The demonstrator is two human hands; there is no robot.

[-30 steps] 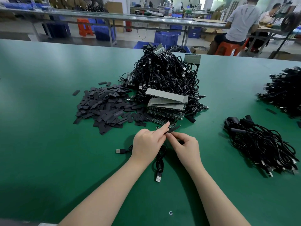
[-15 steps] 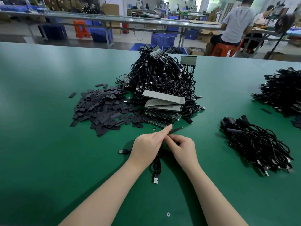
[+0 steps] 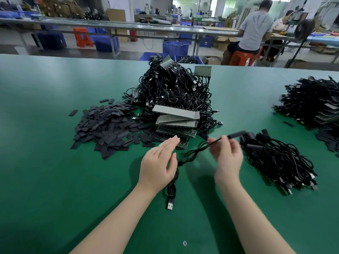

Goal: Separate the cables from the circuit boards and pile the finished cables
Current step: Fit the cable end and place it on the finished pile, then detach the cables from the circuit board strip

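My right hand (image 3: 227,157) pinches a black cable (image 3: 190,153) near its sleeved end, which points toward the pile of loose cables (image 3: 278,160) on the right. The cable trails down across the green table (image 3: 55,180) to a USB plug (image 3: 170,205) near me. My left hand (image 3: 159,165) hovers beside the cable with straight fingers and holds nothing. Behind my hands lies a stack of circuit boards (image 3: 177,123), and behind that a big heap of cables on boards (image 3: 174,88).
A spread of flat black sleeves (image 3: 108,127) lies left of the boards. Another heap of cables and boards (image 3: 315,103) sits at the far right edge. People sit at a bench beyond the table.
Both hands held the cable end together in front of the boards. Now my left hand has let go and opened, and my right hand has carried the cable end up and to the right.
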